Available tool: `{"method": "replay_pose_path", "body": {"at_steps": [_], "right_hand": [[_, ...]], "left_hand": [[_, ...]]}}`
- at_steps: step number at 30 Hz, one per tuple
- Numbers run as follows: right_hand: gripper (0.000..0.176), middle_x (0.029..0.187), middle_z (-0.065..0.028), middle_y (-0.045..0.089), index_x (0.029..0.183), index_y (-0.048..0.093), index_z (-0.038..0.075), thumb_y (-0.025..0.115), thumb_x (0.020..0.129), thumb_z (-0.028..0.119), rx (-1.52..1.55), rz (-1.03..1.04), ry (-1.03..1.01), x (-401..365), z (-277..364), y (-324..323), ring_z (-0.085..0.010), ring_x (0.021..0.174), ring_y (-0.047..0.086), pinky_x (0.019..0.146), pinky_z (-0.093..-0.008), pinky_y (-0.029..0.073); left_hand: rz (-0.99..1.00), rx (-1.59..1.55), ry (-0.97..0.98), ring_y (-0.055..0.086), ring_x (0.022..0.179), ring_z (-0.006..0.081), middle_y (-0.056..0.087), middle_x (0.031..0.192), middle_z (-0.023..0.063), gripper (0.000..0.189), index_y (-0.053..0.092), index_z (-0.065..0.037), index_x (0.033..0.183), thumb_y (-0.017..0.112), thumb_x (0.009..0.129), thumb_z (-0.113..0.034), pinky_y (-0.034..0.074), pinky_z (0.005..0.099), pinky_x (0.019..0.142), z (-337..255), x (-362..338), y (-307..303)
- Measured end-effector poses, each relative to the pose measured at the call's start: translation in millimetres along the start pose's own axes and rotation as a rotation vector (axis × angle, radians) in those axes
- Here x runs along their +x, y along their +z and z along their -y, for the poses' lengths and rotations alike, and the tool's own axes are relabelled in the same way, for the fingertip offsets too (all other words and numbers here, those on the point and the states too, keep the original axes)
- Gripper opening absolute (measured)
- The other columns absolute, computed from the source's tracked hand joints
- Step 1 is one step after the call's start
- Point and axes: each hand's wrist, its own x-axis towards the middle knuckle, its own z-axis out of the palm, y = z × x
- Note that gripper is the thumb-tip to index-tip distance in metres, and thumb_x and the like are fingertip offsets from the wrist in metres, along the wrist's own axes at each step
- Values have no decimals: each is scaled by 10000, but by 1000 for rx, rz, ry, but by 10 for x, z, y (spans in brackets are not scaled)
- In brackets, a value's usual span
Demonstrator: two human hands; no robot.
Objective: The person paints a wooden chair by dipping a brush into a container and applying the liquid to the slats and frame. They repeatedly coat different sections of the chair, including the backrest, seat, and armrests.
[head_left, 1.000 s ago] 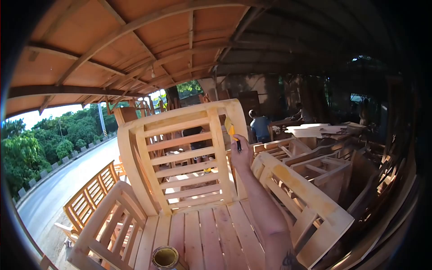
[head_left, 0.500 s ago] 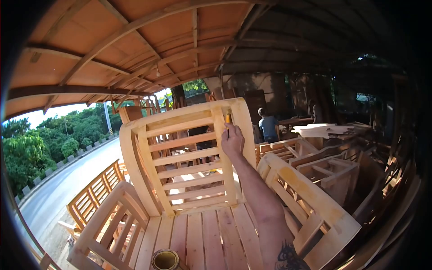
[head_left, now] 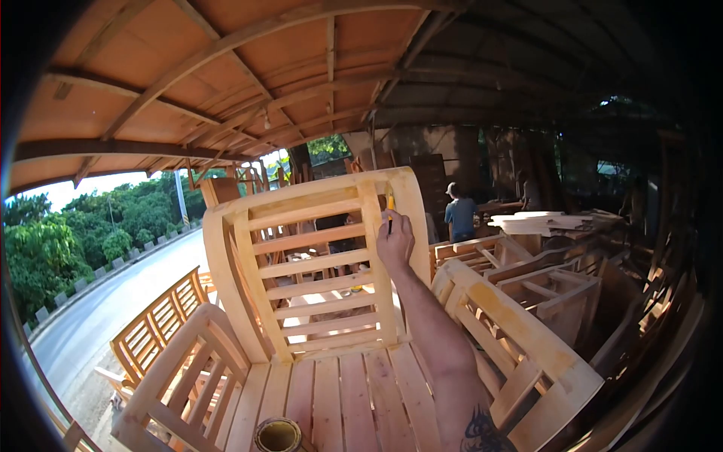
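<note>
My right hand is closed around a slim paintbrush with a yellow handle. The brush is at the upper right of a wooden chair's slatted backrest, by the gap between an upright and the curved side post. My forearm reaches over the chair's plank seat, hiding part of its right side. An open can of dark yellowish liquid stands at the seat's front. My left hand is out of view.
Slatted armrests flank the seat, one at left and one at right. More unfinished wooden frames crowd the right. A person in a blue shirt stands behind, near stacked pale boards. A road runs along the left.
My right hand and the paintbrush have shifted slightly right and a little down along the backrest's upper right. In the background, the person in blue appears farther right.
</note>
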Motion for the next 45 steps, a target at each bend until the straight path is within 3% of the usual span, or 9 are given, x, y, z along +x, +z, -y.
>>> {"method": "replay_pose_path", "body": {"at_steps": [12,21,24,27,30,33,42,45], "right_hand": [[288,1024,-181,636,1200,646,98,640,913,92,76,50,-18,84,38,26,-397,995,638,854,-496,530],[266,1036,-159,664,1170,679,99,656,905,78,133,0,17,89,-18,-125,-371,931,681,794,-440,558],[256,1025,-157,675,1156,692,97,661,902,80,211,59,72,107,53,-232,-357,928,684,791,-437,558],[252,1011,-158,680,1149,702,100,666,900,84,104,-14,95,-33,-110,-224,-350,921,683,795,-431,555],[262,998,-162,685,1155,703,101,673,894,94,82,66,211,-120,-203,-185,-355,902,681,793,-434,553],[267,971,-159,690,1153,709,104,677,888,94,131,37,171,-51,-238,-75,-350,877,682,778,-433,555],[238,974,-140,711,1086,754,123,726,861,53,199,124,242,56,-175,-281,-292,908,697,821,-375,552],[255,1001,-114,735,1120,753,109,707,875,54,291,168,285,165,-265,-243,-206,891,691,818,-308,534]], "left_hand": [[2,4,-2,528,1313,332,510,1417,211,1057,209,42,1523,870,753,-252,421,456,1115,23,27,-13],[8,7,-7,523,1318,332,503,1425,212,1065,199,43,1526,871,755,-255,416,457,1119,7,43,-21],[9,11,-4,521,1320,332,500,1427,212,1068,196,43,1527,871,756,-256,414,457,1121,2,40,-19],[8,14,-10,520,1322,332,498,1430,212,1070,192,43,1528,871,757,-257,413,457,1122,4,32,-28],[6,14,-9,518,1324,332,495,1432,212,1073,189,43,1529,871,758,-258,411,457,1124,-3,35,-27],[6,14,-11,516,1326,332,493,1435,212,1076,186,43,1530,871,758,-259,409,458,1125,-7,25,-27],[7,25,-15,511,1332,332,485,1442,213,1084,176,44,1533,872,760,-262,404,459,1130,-30,49,-41],[14,32,-15,510,1334,332,482,1445,213,1087,173,44,1534,872,761,-263,402,459,1132,-33,58,-32]]}}
